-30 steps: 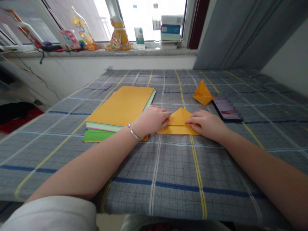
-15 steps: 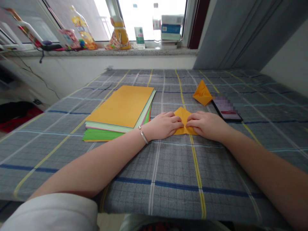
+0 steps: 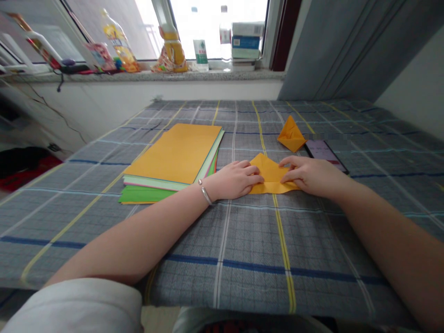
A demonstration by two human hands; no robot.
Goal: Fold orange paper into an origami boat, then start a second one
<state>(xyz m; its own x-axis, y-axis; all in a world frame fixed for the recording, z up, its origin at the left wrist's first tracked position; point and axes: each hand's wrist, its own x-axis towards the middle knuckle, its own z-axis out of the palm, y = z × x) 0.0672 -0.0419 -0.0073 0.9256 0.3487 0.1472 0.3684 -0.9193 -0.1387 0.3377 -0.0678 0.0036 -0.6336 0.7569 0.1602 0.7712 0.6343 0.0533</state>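
Orange origami paper (image 3: pixel 272 178), folded to a peak, is lying near the front of the bench (image 3: pixel 256 259), with the left hand (image 3: pixel 236 180) holding its left side down, fingers curled, and the right hand (image 3: pixel 312 175) gripping its right side narrowly. A stack of coloured paper (image 3: pixel 173 157) is lying just beside the left hand, while a folded orange paper piece (image 3: pixel 291 134) and a phone (image 3: pixel 324 155) are sitting beyond the right hand.
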